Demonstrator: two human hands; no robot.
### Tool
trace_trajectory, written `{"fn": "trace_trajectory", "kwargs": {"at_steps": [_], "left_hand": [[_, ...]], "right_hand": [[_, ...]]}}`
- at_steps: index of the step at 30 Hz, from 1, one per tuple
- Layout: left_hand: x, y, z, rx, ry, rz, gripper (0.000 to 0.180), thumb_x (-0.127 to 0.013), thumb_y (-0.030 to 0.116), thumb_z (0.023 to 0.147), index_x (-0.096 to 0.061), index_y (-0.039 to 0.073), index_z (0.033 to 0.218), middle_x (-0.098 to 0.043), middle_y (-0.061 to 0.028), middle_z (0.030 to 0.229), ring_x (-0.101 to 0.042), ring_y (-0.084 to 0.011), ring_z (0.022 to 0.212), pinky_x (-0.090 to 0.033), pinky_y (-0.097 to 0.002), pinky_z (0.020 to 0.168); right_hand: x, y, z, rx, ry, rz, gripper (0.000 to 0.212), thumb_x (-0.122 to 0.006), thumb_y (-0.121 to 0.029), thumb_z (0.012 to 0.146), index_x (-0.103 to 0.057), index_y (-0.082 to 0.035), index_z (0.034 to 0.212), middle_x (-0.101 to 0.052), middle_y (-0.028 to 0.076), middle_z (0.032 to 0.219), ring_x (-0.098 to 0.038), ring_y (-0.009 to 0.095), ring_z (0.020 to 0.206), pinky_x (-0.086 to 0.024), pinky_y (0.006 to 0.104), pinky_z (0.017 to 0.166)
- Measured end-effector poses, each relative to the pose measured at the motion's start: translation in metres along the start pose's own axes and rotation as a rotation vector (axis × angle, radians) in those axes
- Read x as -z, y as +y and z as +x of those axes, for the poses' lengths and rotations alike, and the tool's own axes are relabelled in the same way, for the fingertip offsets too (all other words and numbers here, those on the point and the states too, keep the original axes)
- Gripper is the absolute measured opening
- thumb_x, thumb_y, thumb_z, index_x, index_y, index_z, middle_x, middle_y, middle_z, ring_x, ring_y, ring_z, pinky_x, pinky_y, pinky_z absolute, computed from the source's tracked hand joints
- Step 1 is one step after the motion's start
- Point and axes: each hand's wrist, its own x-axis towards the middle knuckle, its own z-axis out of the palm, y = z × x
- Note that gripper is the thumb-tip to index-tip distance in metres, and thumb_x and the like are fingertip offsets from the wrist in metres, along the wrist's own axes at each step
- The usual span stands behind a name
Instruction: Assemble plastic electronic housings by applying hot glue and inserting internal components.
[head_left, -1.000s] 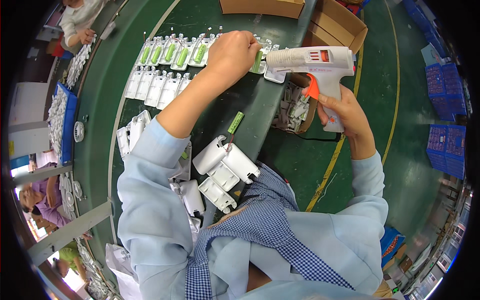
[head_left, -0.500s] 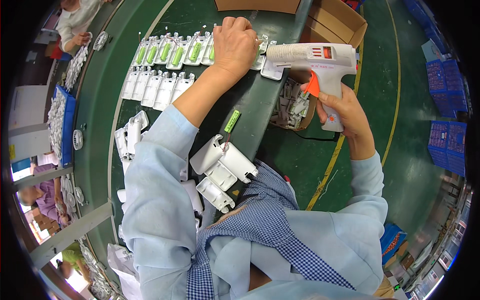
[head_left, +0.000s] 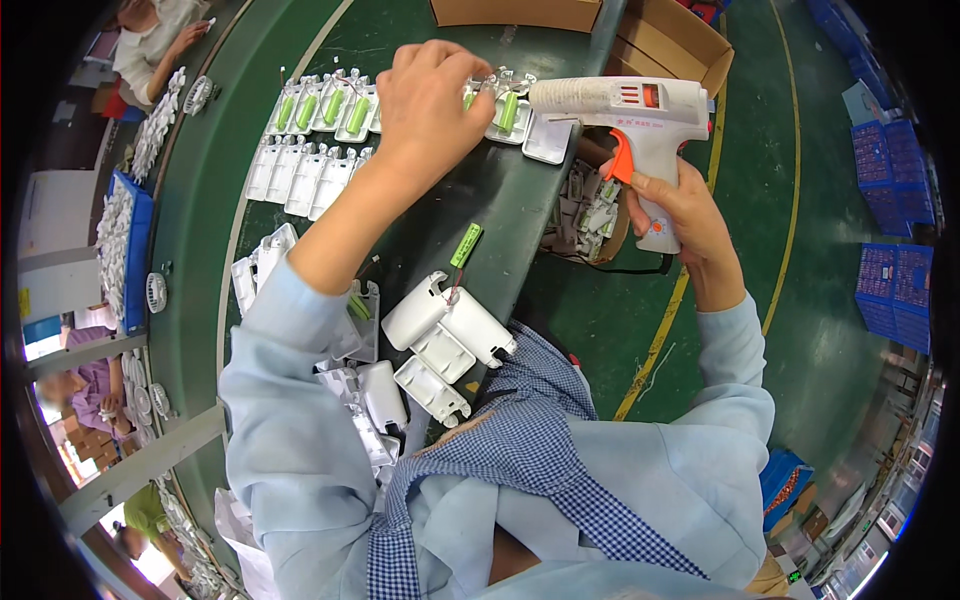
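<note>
We see the right hand (head_left: 672,205) wrapped tight around the grip of a white glue gun (head_left: 625,105), a finger by the orange trigger, its nozzle aimed toward the left hand (head_left: 432,95). That hand reaches forward with fingers curled down onto a white housing with a green battery cell (head_left: 508,108) in the far row; whether it pinches a wire or merely steadies the part, we cannot tell. Further left of that hand lies the row of battery-fitted housings (head_left: 325,108), with empty white housings (head_left: 300,178) just nearer us. Close to the left elbow sit a loose green cell (head_left: 466,244) and larger white casings (head_left: 447,325). Below the gun, a cardboard box of small parts (head_left: 592,205) sits off the green table's (head_left: 200,250) edge.

We judge the chief risk to be the hot nozzle so near the left fingertips: a slip could burn them, or glue could string onto the neighbouring housings. The trailing cable could also snag on the box.
</note>
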Motion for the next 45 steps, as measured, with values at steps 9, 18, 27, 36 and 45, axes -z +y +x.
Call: {"fn": "trace_trajectory", "kwargs": {"at_steps": [9,18,27,36,45], "left_hand": [[0.072,0.032,-0.062,0.125,-0.745,-0.183,0.023,-0.072,0.024,0.08,-0.061,0.004,0.084,-0.065,-0.0112,0.078,-0.065,-0.0294,0.073,-0.05,-0.0393,0.062],[0.055,0.04,-0.08,0.051,-0.792,-0.078,0.024,-0.071,0.02,0.079,-0.059,0.003,0.093,-0.064,-0.0143,0.085,-0.063,-0.0331,0.079,-0.05,-0.0426,0.068],[0.052,0.015,-0.059,0.918,-0.503,-1.191,0.013,-0.062,0.006,0.091,-0.059,-0.001,0.102,-0.065,-0.0036,0.084,-0.066,-0.0092,0.078,-0.052,-0.0229,0.066],[0.057,0.017,-0.074,-0.151,-0.461,-0.08,0.033,-0.071,0.002,0.071,-0.061,0.004,0.102,-0.059,-0.0091,0.101,-0.059,-0.0273,0.091,-0.05,-0.0342,0.077],[0.032,0.023,-0.074,-0.417,-0.511,0.222,0.009,-0.061,0.008,0.072,-0.06,0.008,0.081,-0.055,-0.006,0.082,-0.059,-0.0221,0.081,-0.047,-0.0322,0.065]], "right_hand": [[-0.011,-0.001,0.007,0.003,0.036,0.03,0.029,-0.06,-0.025,0.09,-0.058,0.001,0.103,-0.053,0.003,0.06,-0.048,0.009,0.048,-0.041,0.0234,0.049],[-0.005,0.002,0.0,-0.026,0.047,-0.028,0.027,-0.062,-0.022,0.089,-0.058,0.001,0.101,-0.055,0.003,0.07,-0.048,0.009,0.049,-0.041,0.024,0.048],[-0.009,-0.003,-0.005,0.097,0.021,0.015,0.046,-0.063,-0.024,0.086,-0.053,0.005,0.119,-0.066,0.014,0.106,-0.052,0.009,0.055,-0.044,0.0226,0.052],[0.007,0.001,-0.015,-0.018,-0.036,-0.01,0.048,-0.063,-0.025,0.085,-0.052,0.006,0.12,-0.066,0.013,0.108,-0.051,0.009,0.053,-0.046,0.0235,0.052],[0.009,-0.002,-0.046,-0.039,0.048,-0.071,0.039,-0.063,-0.028,0.088,-0.056,0.003,0.111,-0.053,0.003,0.061,-0.048,0.009,0.048,-0.039,0.0226,0.046]]}}
